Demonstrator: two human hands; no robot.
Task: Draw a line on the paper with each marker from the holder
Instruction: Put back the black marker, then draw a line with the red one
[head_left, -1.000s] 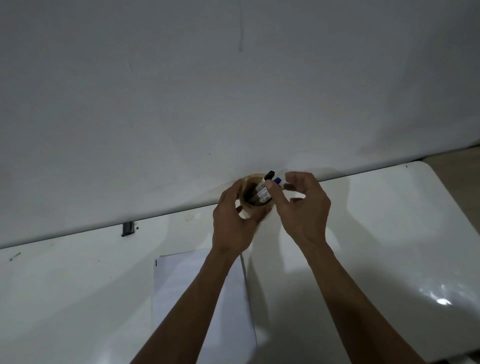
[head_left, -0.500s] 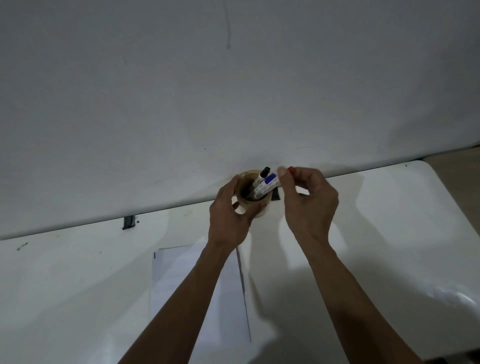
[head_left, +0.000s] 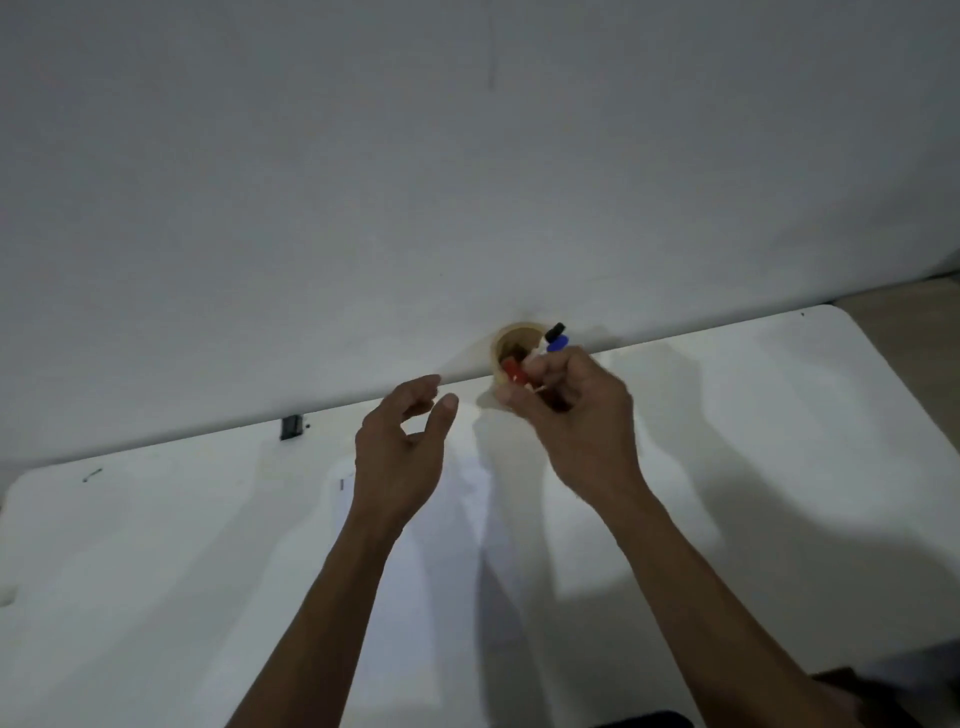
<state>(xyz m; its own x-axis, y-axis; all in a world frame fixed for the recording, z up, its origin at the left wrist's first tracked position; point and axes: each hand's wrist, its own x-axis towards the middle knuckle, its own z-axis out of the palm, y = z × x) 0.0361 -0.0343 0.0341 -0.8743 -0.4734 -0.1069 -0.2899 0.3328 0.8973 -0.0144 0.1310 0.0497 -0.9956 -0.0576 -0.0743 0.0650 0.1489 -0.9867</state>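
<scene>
- White table (head_left: 779, 415) runs along a pale wall; a small black clip (head_left: 291, 427) sits at its back edge on the left.
- Paper (head_left: 447, 519) lies flat under the forearms, a short dark mark near its left edge.
- Left hand (head_left: 400, 452) hovers over the paper, fingers loosely spread, holding nothing.
- Tan round holder (head_left: 514, 338) stands at the back edge by the wall, with a black-capped marker (head_left: 555, 329) and a blue-capped marker (head_left: 558, 343) leaning out to the right.
- Right hand (head_left: 582, 421) is closed around a red marker (head_left: 513, 370) at the holder's mouth.
</scene>
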